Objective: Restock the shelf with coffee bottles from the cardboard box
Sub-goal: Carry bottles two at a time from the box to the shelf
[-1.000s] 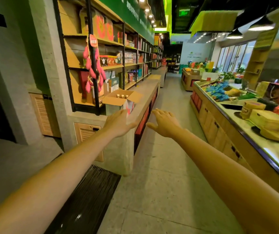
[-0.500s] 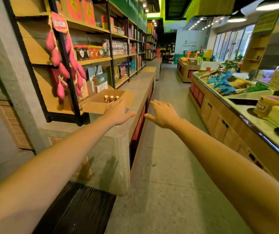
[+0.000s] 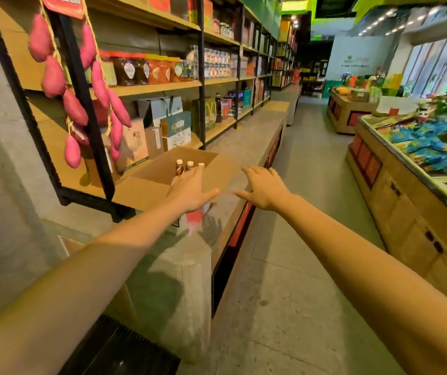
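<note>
An open cardboard box [image 3: 160, 169] sits on the concrete ledge [image 3: 244, 142] below the wooden shelves [image 3: 157, 86]. Three brown coffee bottles [image 3: 188, 167] with pale caps stand upright inside it. My left hand [image 3: 191, 192] is stretched out in front of the box's near side, fingers spread, holding nothing. My right hand [image 3: 263, 186] reaches forward to the right of the box over the ledge's edge, fingers also spread and empty. Neither hand touches the box or a bottle.
Pink sweet-potato decorations [image 3: 81, 85] hang from the black shelf post at left. Jars and gift boxes [image 3: 175, 128] fill the shelves. A wooden display counter [image 3: 411, 190] with produce runs along the right. The tiled aisle [image 3: 298, 239] lies between them.
I have come closer to the ledge and box. Both hands have advanced toward the box, still open, and the bottles appear larger.
</note>
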A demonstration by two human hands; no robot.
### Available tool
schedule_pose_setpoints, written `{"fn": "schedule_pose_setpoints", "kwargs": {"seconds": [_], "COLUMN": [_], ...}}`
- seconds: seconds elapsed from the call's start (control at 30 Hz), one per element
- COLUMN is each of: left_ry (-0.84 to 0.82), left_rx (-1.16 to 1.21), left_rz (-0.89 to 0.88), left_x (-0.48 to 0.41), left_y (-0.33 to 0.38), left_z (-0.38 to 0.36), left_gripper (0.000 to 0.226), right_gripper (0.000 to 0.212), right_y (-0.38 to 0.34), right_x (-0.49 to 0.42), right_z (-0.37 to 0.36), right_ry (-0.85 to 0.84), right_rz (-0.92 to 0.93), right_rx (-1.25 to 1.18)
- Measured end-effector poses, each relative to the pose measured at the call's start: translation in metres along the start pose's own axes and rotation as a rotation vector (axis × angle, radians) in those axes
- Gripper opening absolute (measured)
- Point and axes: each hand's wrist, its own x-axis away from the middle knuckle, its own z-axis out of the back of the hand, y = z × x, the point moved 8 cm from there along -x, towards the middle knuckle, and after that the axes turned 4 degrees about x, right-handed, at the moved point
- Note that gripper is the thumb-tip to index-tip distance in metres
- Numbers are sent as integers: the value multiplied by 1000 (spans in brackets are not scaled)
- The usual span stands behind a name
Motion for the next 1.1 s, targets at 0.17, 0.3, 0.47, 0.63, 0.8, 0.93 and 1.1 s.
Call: {"fn": "schedule_pose_setpoints", "kwargs": {"seconds": [0.17,0.3,0.47,0.63,0.8,0.93,1.1], "left_ry": [32,51,169,255,269,232,215], "left_rx": [38,41,88,114,246,211,210], "left_rz": [143,315,404,406,593,722,772], "left_x": [-91,-141,-186,-236,-261,-256,-262], "left_y": [-37,-68,-123,-177,-224,-245,-260], "left_z": [-25,-29,-36,-58,-101,-135,-150], "left_gripper": [67,64,58,55,66,81,88], "right_gripper": [71,68,59,57,51,49,69], "right_y": [28,29,7,-13,-25,-46,-78], "right_x": [-118,-198,-286,-367,-426,-455,-483], "right_z": [-32,-54,-85,-119,-163,-200,-246], "right_ry": [-21,-47,-25,-27,-138,-291,-398], "right_rz": [132,216,316,397,453,624,884], "right_rx": [-14,-71,-150,-214,-272,-269,-261]}}
